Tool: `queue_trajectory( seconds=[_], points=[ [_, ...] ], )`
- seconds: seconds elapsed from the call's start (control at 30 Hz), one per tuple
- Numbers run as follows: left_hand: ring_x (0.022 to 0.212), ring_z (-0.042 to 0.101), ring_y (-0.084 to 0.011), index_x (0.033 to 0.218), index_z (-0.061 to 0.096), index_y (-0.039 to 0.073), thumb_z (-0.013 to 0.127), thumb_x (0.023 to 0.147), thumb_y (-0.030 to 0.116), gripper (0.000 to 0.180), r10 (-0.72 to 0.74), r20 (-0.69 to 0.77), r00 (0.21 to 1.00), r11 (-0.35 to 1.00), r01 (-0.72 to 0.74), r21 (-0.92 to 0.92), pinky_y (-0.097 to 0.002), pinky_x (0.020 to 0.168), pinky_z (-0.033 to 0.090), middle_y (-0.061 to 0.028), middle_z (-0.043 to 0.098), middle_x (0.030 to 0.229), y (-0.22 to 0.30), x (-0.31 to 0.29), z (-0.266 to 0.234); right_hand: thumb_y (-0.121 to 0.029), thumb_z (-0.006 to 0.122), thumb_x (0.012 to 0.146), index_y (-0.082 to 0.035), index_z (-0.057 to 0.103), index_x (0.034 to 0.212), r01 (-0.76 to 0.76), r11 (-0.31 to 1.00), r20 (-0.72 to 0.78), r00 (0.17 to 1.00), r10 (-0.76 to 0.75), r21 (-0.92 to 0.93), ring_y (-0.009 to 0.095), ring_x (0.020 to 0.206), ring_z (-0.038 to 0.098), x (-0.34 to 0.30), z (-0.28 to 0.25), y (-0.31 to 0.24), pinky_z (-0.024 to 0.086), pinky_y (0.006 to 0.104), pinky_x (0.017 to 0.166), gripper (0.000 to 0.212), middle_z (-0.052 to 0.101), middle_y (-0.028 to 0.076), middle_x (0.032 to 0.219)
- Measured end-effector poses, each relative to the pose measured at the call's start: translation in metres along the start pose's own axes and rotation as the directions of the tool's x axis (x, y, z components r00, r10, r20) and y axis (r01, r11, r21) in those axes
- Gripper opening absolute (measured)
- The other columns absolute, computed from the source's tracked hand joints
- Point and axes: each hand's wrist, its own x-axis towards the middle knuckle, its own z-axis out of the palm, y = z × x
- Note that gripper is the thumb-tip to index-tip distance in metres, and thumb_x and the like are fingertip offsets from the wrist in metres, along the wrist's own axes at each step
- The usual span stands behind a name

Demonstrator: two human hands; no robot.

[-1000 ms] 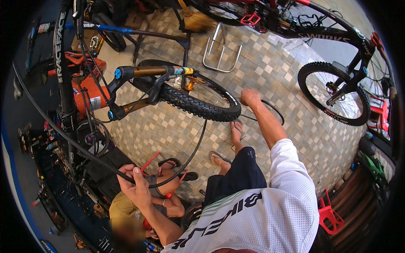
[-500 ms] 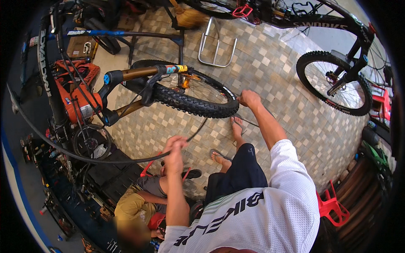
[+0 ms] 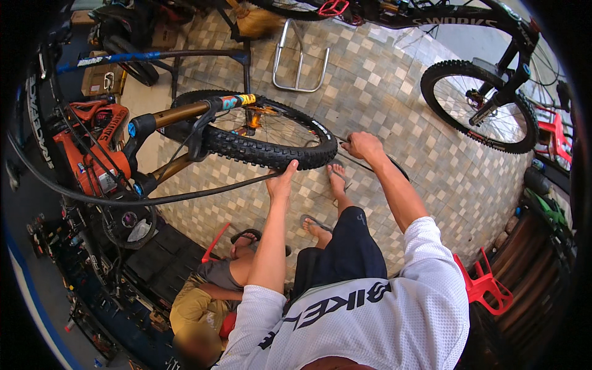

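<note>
A black hose (image 3: 203,196) curves in from the left and runs to my left hand (image 3: 282,183), just below the front wheel of a bicycle. My left fingers are closed round the hose, partly hidden, and the thumb points up against the knobby black tyre (image 3: 246,148). This wheel sits in a bronze-coloured suspension fork (image 3: 176,115) and has a gold hub (image 3: 253,118). My right hand (image 3: 362,148) is just right of the tyre, its fingers pinched together on something too small to make out. A dark hose stretch (image 3: 398,169) shows beyond my right wrist.
An orange bike frame (image 3: 92,154) stands at left. Below it a seated person (image 3: 200,302) is close to my left arm. A metal stand (image 3: 299,58) is on the tiled floor (image 3: 382,92). Another bicycle's wheel (image 3: 481,105) and a red chair (image 3: 484,287) are at right.
My left hand has risen with the hose to the underside of the tyre. My right hand stays beside the tyre's right end. The whole view has shifted slightly.
</note>
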Motion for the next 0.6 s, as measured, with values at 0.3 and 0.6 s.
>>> queue_trajectory(
  seconds=[0.3, 0.6],
  points=[
    [0.099, 0.058, -0.0152, 0.112, 0.068, 0.000, 0.077, 0.088, 0.043, 0.050, 0.086, -0.288, 0.954, 0.990, -0.114, -0.081, -0.0331, 0.089, 0.045, -0.0079, 0.068, 0.108, 0.045, 0.005, -0.012, -0.046, 0.060, 0.094, -0.010, 0.073, 0.106, 0.371, 0.840, -0.062, 0.923, -0.379, 0.397, 0.039, 0.090, 0.066, -0.120, -0.065, -0.006, 0.052, 0.0479, 0.077, 0.040, 0.071, 0.018, 0.096],
    [0.077, 0.046, -0.0145, 0.122, 0.063, -0.001, 0.079, 0.084, 0.050, 0.066, 0.153, -0.352, 0.923, 0.974, -0.080, 0.214, -0.0316, 0.074, 0.042, 0.0002, 0.055, 0.087, 0.032, -0.016, -0.024, -0.047, 0.056, 0.095, -0.012, 0.071, 0.109, 0.251, 0.923, -0.098, 0.968, -0.232, 0.292, 0.040, 0.090, 0.066, -0.188, -0.046, -0.026, 0.051, 0.0487, 0.077, 0.041, 0.071, 0.018, 0.093]
  ],
)
